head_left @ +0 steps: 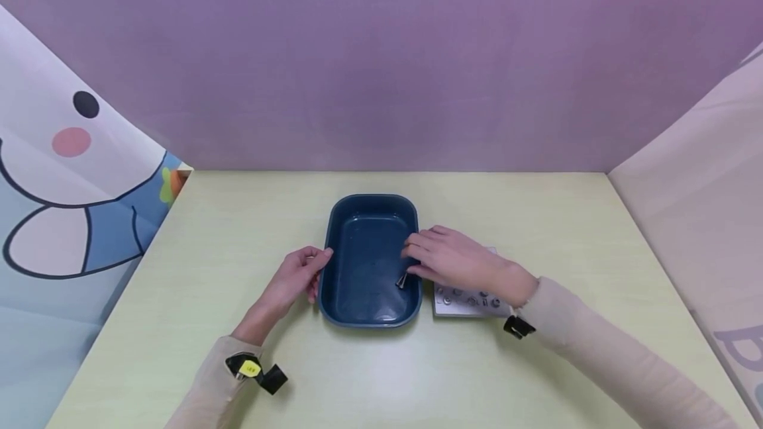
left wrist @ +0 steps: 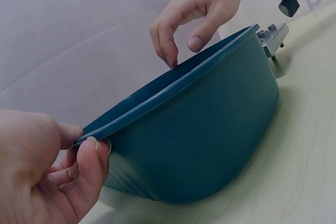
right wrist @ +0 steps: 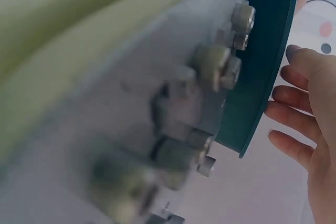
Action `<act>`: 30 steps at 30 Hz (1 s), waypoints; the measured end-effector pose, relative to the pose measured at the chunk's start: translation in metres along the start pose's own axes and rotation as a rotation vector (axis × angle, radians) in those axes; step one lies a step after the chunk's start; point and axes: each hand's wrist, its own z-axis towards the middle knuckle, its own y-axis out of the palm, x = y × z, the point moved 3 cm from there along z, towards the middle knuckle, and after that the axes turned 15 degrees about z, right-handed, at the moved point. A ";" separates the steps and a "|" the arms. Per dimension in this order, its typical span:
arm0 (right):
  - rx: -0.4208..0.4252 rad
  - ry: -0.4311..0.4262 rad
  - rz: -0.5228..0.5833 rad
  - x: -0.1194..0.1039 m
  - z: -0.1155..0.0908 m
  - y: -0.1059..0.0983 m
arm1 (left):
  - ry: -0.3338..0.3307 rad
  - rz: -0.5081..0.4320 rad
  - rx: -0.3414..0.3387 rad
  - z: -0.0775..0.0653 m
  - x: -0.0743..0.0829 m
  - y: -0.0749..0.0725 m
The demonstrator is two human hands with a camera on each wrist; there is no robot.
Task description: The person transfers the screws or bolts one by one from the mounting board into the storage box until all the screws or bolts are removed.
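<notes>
A deep blue-green plastic tub (head_left: 368, 270) stands on the table. My left hand (head_left: 298, 271) pinches its left rim, with the thumb over the edge and curled fingers below it, as the left wrist view (left wrist: 60, 166) of this tub's rim (left wrist: 152, 100) shows. Over the right rim reaches my right hand (head_left: 447, 257), thumb and fingertips apart in the left wrist view. Just below that thumb, a small metal piece like a screw (head_left: 402, 281) shows against the tub's inside; whether it lies or is falling I cannot tell. Beneath the right wrist sits a metal plate (head_left: 461, 310) bearing several bolts.
The pale wooden table (head_left: 238, 217) runs back to a purple cloth wall (head_left: 381, 71). Cloth with a cartoon figure (head_left: 77, 171) hangs at the left, and a light cloth (head_left: 697, 217) at the right. Bolt heads (right wrist: 210, 66) on the plate look blurred close to the right wrist camera.
</notes>
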 end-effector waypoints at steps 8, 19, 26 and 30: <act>0.062 0.032 0.063 0.002 -0.010 0.007 | -0.005 -0.014 -0.006 0.000 0.000 0.001; 0.167 0.059 0.112 0.002 -0.024 0.011 | -0.015 -0.015 -0.003 0.000 -0.001 0.000; 0.173 0.148 0.188 0.005 -0.031 0.014 | -0.018 -0.022 -0.001 -0.001 -0.001 0.001; 0.195 0.171 0.187 0.006 -0.035 0.017 | -0.014 -0.022 0.000 0.000 -0.001 0.001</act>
